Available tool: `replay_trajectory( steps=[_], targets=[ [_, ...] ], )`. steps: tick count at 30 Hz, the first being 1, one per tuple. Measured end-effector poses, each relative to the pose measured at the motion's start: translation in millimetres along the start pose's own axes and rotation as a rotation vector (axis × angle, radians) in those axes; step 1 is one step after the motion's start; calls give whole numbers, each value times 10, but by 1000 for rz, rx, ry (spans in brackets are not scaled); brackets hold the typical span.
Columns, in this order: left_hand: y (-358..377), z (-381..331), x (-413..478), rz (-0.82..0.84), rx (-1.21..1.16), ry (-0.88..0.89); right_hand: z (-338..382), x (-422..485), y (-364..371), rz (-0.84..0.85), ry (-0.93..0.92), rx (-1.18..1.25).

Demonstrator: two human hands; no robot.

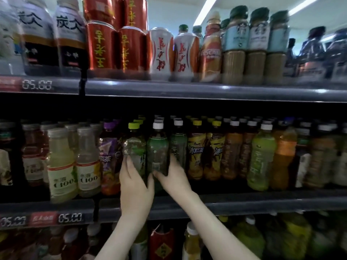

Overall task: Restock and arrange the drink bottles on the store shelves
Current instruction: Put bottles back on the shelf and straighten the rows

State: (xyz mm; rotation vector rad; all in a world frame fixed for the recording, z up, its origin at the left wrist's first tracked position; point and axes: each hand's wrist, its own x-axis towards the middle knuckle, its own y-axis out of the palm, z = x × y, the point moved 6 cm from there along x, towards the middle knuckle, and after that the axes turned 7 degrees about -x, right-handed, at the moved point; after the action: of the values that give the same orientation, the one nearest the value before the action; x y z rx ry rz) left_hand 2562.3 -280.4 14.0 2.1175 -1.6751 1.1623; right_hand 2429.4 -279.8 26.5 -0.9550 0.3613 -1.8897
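Middle shelf (225, 205) is crammed. Left hand (134, 184) wraps the lime-cap bottle (134, 145) and right hand (173, 178) clamps the white-cap bottle (157, 147) beside it, both front row. They look full, so probably hefty, slick and a bit squishy. I'd grab mid-body.

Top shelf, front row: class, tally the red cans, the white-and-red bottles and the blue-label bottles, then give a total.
Red cans: 4 (two stacked on two)
White-and-red bottles: 2
Blue-label bottles: 3
Total: 9
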Motion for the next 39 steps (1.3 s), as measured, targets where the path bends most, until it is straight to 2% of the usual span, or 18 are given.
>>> replay_trajectory(
  steps=[4,8,15,19,22,25,30,36,39],
  targets=[
    [152,-395,-233,-87,13,279,-24,-208,-353,-87,-64,-4],
    [425,-724,-354,11,-42,372,-281,-421,-795,-120,-57,-24],
    [1414,-1543,-816,277,-144,348,-1112,-902,-1944,-205,-20,-118],
    [2144,-2062,-1029,377,-166,238,-1779,-1268,-2761,-221,59,-171],
    [2596,-2276,-958,392,-129,31,-2256,-1504,-3346,-220,119,-205],
    [2802,-2342,-798,296,-94,-102,-2609,-1641,-3766,-211,175,-224],
    [2799,-2412,-543,212,-68,-109,-2792,-1594,-3910,-143,171,-216],
    [2770,-2551,-479,306,-12,-74,-2552,-1317,-3696,-105,50,-141],
    [2694,-2540,-532,288,-12,-58,-2342,-1129,-3559,-111,-35,-162]
  ],
)
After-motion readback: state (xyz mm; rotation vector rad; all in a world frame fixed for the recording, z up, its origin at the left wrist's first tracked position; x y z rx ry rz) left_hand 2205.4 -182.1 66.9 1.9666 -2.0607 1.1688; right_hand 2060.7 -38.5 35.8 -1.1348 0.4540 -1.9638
